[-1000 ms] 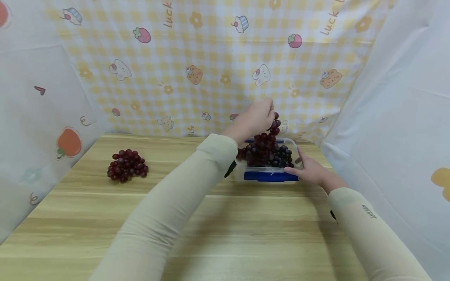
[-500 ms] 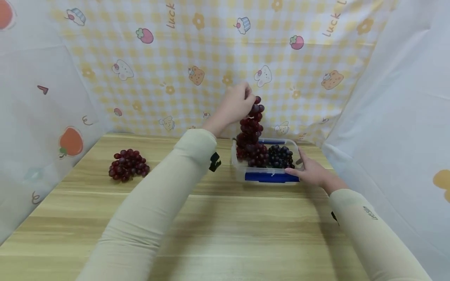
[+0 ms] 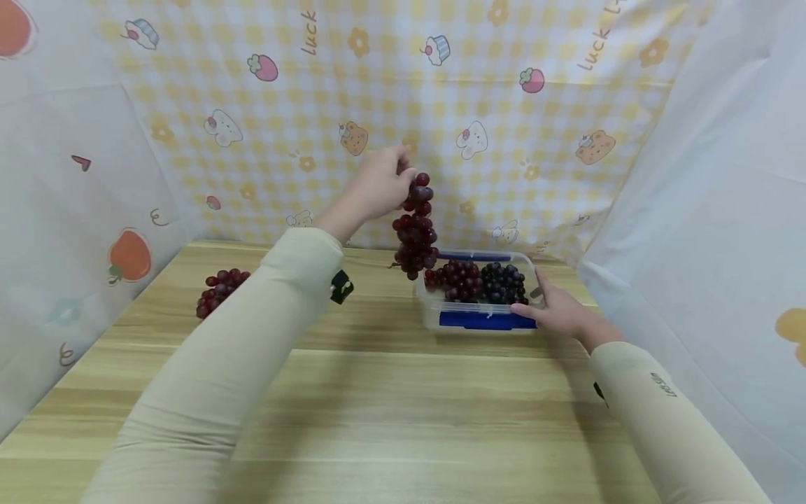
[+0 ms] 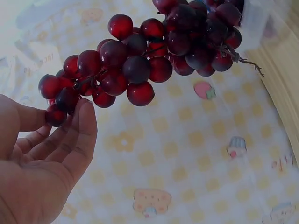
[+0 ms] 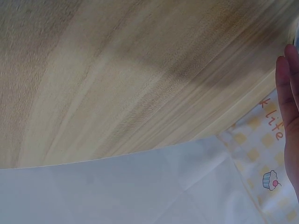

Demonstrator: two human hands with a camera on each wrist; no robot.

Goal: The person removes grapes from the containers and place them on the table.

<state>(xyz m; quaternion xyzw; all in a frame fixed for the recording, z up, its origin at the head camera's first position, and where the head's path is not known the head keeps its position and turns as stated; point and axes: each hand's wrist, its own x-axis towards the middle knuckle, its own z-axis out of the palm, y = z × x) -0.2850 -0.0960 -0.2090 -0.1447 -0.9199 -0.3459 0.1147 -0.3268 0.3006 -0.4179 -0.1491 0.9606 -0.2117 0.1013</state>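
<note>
My left hand (image 3: 384, 183) pinches the top of a bunch of dark red grapes (image 3: 415, 238), which hangs just left of the clear plastic container (image 3: 429, 316). Thumb and fingertips meet at the end of this bunch (image 4: 126, 65) in the left wrist view. Inside the container, more red grapes (image 3: 462, 280) lie beside a bunch of black grapes (image 3: 502, 283). My right hand (image 3: 557, 304) rests against the container's right end, its thumb at the front rim. In the right wrist view only the edge of that hand (image 5: 290, 102) shows, fingers straight.
Another bunch of red grapes (image 3: 217, 290) lies at the table's left, partly hidden behind my left sleeve. A blue latch (image 3: 488, 320) runs along the container's front. A checked cloth (image 3: 403, 105) hangs behind the wooden table (image 3: 441, 406), with white cloth at both sides.
My left hand has lifted the bunch of red grapes up out of the container and carried it left, past the container's left side. My right hand has stayed at the container.
</note>
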